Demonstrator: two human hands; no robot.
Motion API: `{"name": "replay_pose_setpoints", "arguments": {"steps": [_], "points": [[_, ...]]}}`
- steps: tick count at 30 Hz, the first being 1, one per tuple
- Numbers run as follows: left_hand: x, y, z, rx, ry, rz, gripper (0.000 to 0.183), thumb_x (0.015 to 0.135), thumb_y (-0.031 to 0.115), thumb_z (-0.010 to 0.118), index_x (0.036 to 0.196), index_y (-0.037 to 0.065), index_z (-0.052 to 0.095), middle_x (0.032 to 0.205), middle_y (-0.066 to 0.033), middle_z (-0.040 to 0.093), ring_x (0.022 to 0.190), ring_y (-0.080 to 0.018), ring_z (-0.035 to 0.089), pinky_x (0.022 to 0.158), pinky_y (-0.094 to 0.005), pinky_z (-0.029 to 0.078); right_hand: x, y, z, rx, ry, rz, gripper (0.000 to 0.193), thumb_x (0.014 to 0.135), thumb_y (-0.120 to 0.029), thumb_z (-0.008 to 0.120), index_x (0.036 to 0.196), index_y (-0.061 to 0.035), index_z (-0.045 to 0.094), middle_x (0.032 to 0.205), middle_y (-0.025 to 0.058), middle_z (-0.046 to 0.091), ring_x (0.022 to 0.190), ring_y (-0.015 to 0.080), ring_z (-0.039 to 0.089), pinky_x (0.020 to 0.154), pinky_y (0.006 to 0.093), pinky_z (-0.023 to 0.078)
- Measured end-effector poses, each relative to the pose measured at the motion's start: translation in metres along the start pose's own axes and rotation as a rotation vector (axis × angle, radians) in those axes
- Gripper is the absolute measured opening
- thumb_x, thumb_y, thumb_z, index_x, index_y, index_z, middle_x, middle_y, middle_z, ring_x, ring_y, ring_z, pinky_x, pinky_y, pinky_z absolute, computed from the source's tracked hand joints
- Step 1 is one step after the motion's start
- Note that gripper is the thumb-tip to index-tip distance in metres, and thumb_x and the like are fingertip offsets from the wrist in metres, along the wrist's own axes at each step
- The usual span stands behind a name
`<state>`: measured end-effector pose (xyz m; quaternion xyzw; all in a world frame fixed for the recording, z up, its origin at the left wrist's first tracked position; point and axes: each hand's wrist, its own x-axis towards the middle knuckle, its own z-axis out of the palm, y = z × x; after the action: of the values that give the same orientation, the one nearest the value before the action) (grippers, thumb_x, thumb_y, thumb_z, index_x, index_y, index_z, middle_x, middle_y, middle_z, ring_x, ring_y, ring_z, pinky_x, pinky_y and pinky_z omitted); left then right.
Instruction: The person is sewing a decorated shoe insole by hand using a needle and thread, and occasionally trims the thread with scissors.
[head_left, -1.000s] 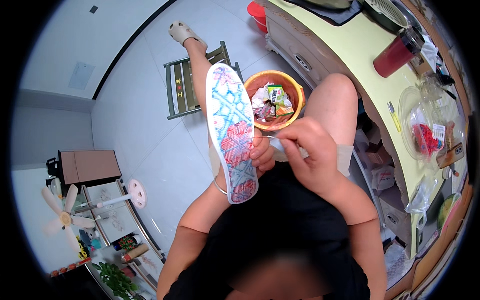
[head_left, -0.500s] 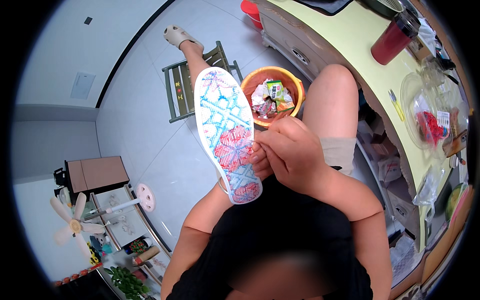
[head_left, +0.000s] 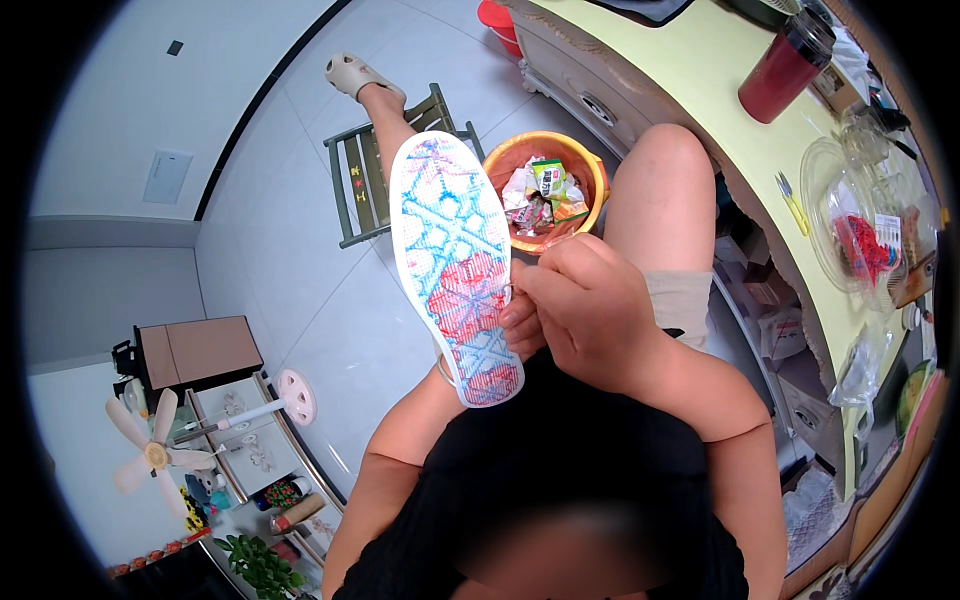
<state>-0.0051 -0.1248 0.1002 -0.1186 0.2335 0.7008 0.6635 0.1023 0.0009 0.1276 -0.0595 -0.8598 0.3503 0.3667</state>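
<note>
A white-edged insole (head_left: 440, 215) with blue and red stitched patterns stands upright in front of me, its toe end pointing away. My left hand (head_left: 520, 325) is mostly hidden behind it; fingertips show at the right edge and grip it there. A ring-shaped bracelet shows on that wrist. My right hand (head_left: 590, 305) is closed in a pinch against the same edge, beside the red stitching. What the pinch holds, if anything, is too small to make out.
A yellow-rimmed bin (head_left: 603, 200) with wrappers stands beyond the insole, beside a folding stool (head_left: 347, 190). On the right, a pale-green tabletop (head_left: 690, 60) carries a dark-red flask (head_left: 785, 75), yellow-handled snips (head_left: 795, 212) and red thread (head_left: 862, 245). A fan (head_left: 155, 455) stands left.
My right hand's pinching fingers have shifted very slightly at the insole's edge. The insole and left hand have stayed nearly in place, while the view has tilted a little.
</note>
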Motion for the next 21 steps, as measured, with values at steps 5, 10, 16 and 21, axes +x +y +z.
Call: {"name": "replay_pose_setpoints", "arguments": {"steps": [5,10,16,21], "points": [[0.018,-0.001,-0.042,-0.077,-0.299,0.003,0.025,0.096,0.025,0.037,0.089,0.005,0.048,0.061,-0.0023,0.046,0.050,-0.0138,0.039,0.043,-0.0251,0.033,-0.003,0.003,0.001,0.032,0.043,-0.017,0.022,0.062,-0.005,0.066,0.083,-0.0051,0.059,0.077,0.0060,0.051,0.072,0.0255,0.053,0.062,0.0352,0.044],[0.014,-0.001,-0.037,-0.042,-0.268,-0.020,0.025,0.097,0.026,0.037,0.089,0.005,0.049,0.061,-0.0024,0.046,0.051,-0.0139,0.040,0.044,-0.0246,0.033,-0.004,0.004,0.002,0.033,0.060,-0.041,0.020,0.062,-0.005,0.066,0.080,-0.0056,0.058,0.076,0.0056,0.050,0.070,0.0248,0.053,0.062,0.0345,0.044],[0.009,-0.001,-0.027,-0.018,-0.227,-0.012,0.026,0.097,0.026,0.037,0.089,0.005,0.049,0.061,-0.0025,0.046,0.051,-0.0140,0.040,0.044,-0.0246,0.033,-0.005,0.006,0.002,0.018,0.071,-0.046,0.018,0.063,-0.006,0.066,0.078,-0.0056,0.057,0.076,0.0051,0.050,0.070,0.0243,0.053,0.061,0.0335,0.044],[0.007,-0.001,-0.023,0.006,-0.181,-0.015,0.025,0.097,0.027,0.036,0.088,0.006,0.048,0.061,-0.0027,0.045,0.051,-0.0141,0.039,0.044,-0.0249,0.033,-0.005,0.002,-0.001,0.034,0.067,-0.038,0.020,0.062,-0.007,0.067,0.079,-0.0052,0.058,0.077,0.0049,0.051,0.071,0.0241,0.054,0.061,0.0334,0.044]]}}
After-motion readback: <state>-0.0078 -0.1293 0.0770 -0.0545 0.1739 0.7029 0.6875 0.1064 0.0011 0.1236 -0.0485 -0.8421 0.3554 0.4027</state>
